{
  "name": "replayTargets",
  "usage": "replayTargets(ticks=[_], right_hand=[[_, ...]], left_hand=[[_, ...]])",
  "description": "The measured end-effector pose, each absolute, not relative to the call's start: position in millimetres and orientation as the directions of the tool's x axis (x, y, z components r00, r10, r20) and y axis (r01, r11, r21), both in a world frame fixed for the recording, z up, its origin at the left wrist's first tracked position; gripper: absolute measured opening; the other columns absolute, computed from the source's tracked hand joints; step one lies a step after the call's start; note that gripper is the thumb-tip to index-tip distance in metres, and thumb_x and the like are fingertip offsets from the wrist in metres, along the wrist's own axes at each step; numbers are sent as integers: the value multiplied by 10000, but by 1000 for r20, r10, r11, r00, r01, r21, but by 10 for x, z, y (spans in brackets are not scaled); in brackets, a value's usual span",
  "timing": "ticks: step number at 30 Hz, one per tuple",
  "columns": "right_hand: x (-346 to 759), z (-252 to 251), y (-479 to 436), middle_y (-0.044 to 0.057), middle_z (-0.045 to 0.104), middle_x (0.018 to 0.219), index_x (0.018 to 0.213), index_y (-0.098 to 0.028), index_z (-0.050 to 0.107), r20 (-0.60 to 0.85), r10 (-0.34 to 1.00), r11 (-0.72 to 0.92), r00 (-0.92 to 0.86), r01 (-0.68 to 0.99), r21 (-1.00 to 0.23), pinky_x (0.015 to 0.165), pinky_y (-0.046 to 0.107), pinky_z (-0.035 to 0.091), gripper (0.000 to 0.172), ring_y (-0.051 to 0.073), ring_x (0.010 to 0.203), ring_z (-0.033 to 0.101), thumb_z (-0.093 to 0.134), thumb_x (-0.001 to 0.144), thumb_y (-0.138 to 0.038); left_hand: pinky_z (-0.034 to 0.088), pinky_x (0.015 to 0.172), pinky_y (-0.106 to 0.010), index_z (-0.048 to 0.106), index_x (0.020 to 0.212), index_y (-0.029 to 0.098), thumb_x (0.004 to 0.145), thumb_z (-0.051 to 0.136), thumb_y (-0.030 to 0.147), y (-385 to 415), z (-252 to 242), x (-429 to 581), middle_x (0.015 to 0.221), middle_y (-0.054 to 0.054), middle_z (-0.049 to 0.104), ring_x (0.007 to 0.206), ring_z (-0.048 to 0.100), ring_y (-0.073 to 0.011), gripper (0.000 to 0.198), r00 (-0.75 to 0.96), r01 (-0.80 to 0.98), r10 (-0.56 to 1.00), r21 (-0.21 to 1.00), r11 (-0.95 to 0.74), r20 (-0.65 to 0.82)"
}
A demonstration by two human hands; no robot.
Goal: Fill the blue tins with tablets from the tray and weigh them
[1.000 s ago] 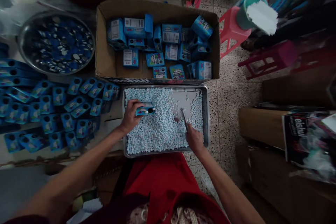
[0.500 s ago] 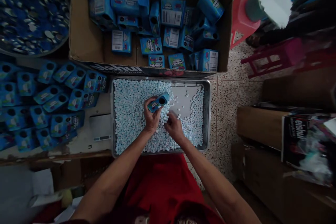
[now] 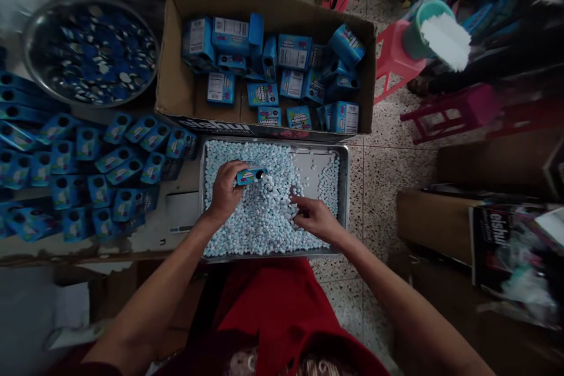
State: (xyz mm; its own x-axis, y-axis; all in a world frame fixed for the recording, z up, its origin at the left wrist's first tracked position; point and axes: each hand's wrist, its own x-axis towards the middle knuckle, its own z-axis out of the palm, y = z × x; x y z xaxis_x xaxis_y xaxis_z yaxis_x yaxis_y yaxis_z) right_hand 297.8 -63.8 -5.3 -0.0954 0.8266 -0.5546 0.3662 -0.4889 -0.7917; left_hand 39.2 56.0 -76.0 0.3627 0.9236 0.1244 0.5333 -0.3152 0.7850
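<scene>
My left hand is closed around a small blue candy box, held tilted just over the candies, its round dark hole facing right. Small pale-blue and white candies cover most of a shallow metal tray. A loose heap of them rises right beside the box's hole. At the right side of that heap is my right hand, its fingers apart and pointing left, with the tips among the candies.
Behind the tray stands a cardboard carton with several blue boxes inside. Many more boxes with round holes stand at the left, below a metal bowl of blue and silver discs. A red stool carries a green bucket.
My left hand has moved left with the box, which now lies more level. My right hand has shifted right and its fingers have straightened. Candies are heaped between them.
</scene>
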Motion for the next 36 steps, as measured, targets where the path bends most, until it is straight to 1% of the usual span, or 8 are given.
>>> replayTargets(ticks=[4, 9, 12, 23, 26, 29, 32, 36], right_hand=[[3013, 215, -340, -35, 561, 636, 1169, -122, 747, -610, 769, -436, -193, 539, -721, 582, 240, 343, 495, 111, 591, 478, 560, 711, -139], [2951, 650, -57, -13, 592, 582, 964, -145, 787, -679, 677, -320, -283, 718, -618, 566, 257, 314, 340, 118, 559, 476, 567, 708, -106], [2881, 808, 21, -14, 597, 567, 1015, -143, 799, -716, 643, -281, -272, 786, -550, 569, 259, 308, 374, 119, 549, 480, 598, 702, -98], [2797, 991, 14, -10, 658, 587, 1073, -171, 806, -735, 623, -281, -267, 800, -529, 581, 249, 327, 385, 124, 547, 528, 614, 740, -144], [3001, 807, -212, -7, 698, 661, 1151, -202, 781, -720, 678, -316, -145, 827, -464, 594, 242, 351, 403, 141, 596, 585, 612, 785, -202], [3251, 346, -559, 42, 755, 818, 1260, -194, 723, -665, 734, -373, 139, 900, -223, 650, 252, 397, 433, 181, 721, 663, 584, 850, -210], [3333, -216, -839, 115, 775, 989, 1365, -136, 624, -612, 720, -412, 326, 911, 0, 703, 282, 439, 457, 222, 826, 701, 499, 927, -174], [3064, -735, -911, 180, 737, 1172, 1492, -99, 485, -586, 767, -347, 264, 937, -31, 768, 297, 463, 514, 229, 943, 699, 365, 993, -124]], left_hand=[[459, 1096, -437, 638, 1140, 219, 813, 526, 59, 615, -698, 354, 1198, -79, 670, 1225, 583, -249, 380, 484, 498, 866, 774, -390, 125], [484, 1043, -442, 657, 1126, 204, 813, 511, 56, 687, -717, 323, 1159, -90, 683, 1170, 595, -261, 375, 577, 451, 810, 783, -428, 111], [486, 1030, -437, 665, 1094, 200, 827, 523, 72, 678, -718, 321, 1139, -88, 692, 1139, 604, -259, 329, 583, 461, 809, 790, -404, 74], [481, 1017, -429, 659, 1064, 214, 784, 579, 72, 558, -725, 282, 1113, -74, 694, 1118, 612, -261, 323, 535, 487, 845, 820, -301, -8], [517, 974, -422, 634, 1074, 225, 809, 677, 172, 460, -791, 260, 1086, -61, 690, 1065, 641, -252, 273, 408, 454, 912, 877, -157, -48], [532, 988, -417, 572, 1174, 246, 837, 735, 290, 252, -930, 286, 1168, -65, 674, 1098, 655, -233, 376, 222, 349, 973, 937, -23, -59], [488, 1080, -470, 521, 1234, 258, 898, 685, 343, 36, -1159, 435, 1269, -93, 639, 1221, 615, -239, 384, 81, 278, 996, 959, -59, 38], [433, 1139, -532, 473, 1237, 244, 949, 581, 366, -93, -1450, 833, 1361, -140, 565, 1338, 533, -265, 331, 48, 312, 987, 936, -162, 155]])
